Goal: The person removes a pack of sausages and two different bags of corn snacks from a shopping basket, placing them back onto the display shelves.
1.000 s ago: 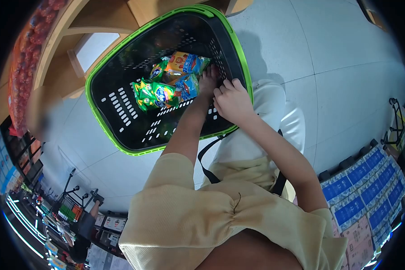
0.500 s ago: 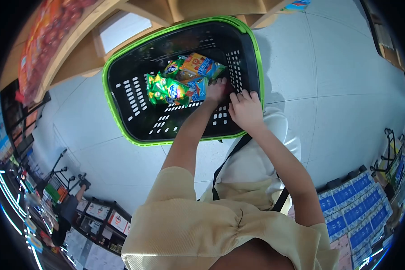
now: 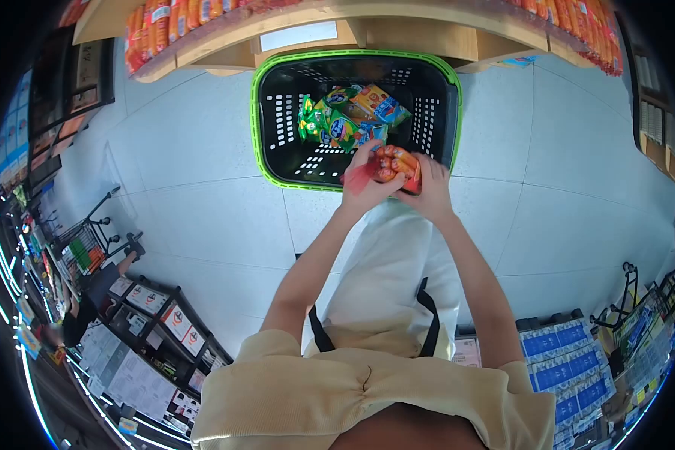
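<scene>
A black shopping basket with a green rim stands on the pale tiled floor in front of me. Several snack packets, green, orange and blue, lie in it. My left hand and my right hand together hold a red pack of orange sausages over the basket's near edge. My left fingers grip its left end, my right fingers its right side.
A wooden shelf with rows of red and orange sausage packs runs across the top. Another person with a small shopping cart is at the left. Magazine racks are at lower left, stacked blue cartons at lower right.
Both hands have come up out of the basket and now hold a red sausage pack. The view has swung, so the basket sits straight ahead and farther off.
</scene>
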Demonstrator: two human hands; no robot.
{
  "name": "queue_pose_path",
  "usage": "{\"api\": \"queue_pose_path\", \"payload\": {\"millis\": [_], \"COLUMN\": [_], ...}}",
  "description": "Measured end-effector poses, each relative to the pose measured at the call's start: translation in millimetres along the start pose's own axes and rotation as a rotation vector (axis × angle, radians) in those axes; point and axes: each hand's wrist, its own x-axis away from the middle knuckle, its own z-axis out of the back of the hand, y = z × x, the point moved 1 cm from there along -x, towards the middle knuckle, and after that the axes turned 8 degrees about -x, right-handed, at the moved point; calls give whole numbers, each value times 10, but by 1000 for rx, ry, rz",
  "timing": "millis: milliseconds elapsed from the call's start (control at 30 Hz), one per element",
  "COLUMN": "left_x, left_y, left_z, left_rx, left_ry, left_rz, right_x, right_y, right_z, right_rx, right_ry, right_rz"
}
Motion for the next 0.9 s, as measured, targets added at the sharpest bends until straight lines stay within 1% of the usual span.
{"api": "queue_pose_path", "payload": {"millis": [33, 100, 133, 167, 200, 233, 267, 300, 333, 367, 400, 433, 467, 500, 567, 600, 633, 667, 700, 733, 767, 833, 867, 900], "left_x": [47, 128, 168, 192, 248, 272, 317, 364, 426, 507, 612, 731, 830, 892, 1016, 1084, 1164, 1241, 1315, 1408, 1529, 1757, 1874, 1985], "left_y": [150, 440, 575, 663, 735, 824, 858, 959, 1058, 1153, 1211, 1230, 1245, 1290, 1385, 1460, 1521, 1565, 1587, 1572, 1539, 1397, 1374, 1335], "left_z": [197, 575, 731, 848, 924, 1019, 1099, 1123, 1126, 1125, 1096, 1025, 961, 924, 868, 874, 894, 920, 953, 986, 1014, 1034, 1079, 1145], "left_rx": [-1, 81, 201, 198, 428, 654, 503, 502, 636, 766, 763, 821, 874, 870, 919, 914, 793, 673, 668, 675, 681, 675, 633, 584], "left_ry": [7, -95, -155, -157, -212, -269, -392, -404, -510, -619, -637, -680, -721, -739, -798, -809, -810, -801, -795, -776, -758, -709, -680, -650], "left_rz": [-8, -35, -16, -36, 29, 88, 81, 54, 106, 161, 134, 261, 388, 353, 562, 524, 535, 546, 514, 521, 533, 496, 531, 569], "right_x": [17, 102, 120, 135, 224, 281, 345, 409, 477, 559, 640, 698, 752, 818, 1004, 1102, 1206, 1317, 1439, 1567, 1697, 1942, 2042, 2125], "right_y": [-188, -599, -828, -1040, -1216, -1349, -1454, -1552, -1642, -1733, -1827, -1921, -2002, -2063, -2091, -2147, -2201, -2252, -2299, -2357, -2414, -2495, -2571, -2629], "right_z": [64, 169, 281, 400, 476, 526, 549, 572, 602, 617, 631, 659, 687, 712, 706, 732, 739, 730, 702, 640, 532, 284, 133, 34], "right_rx": [1, -260, -258, -567, -877, -875, -1145, -1415, -1408, -1688, -1970, -1963, -1939, -1915, -1916, -1808, -1701, -1696, -1439, -1184, -1184, -915, -1028, -1039], "right_ry": [5, -16, 0, -93, -190, -169, -130, -90, -68, -17, 34, 53, 146, 237, 234, 209, 185, 187, 172, 160, 161, 152, 231, 237], "right_rz": [9, -148, -142, -369, -600, -588, -642, -683, -661, -727, -781, -745, -792, -835, -772, -801, -827, -789, -738, -688, -663, -729, -707, -687]}}
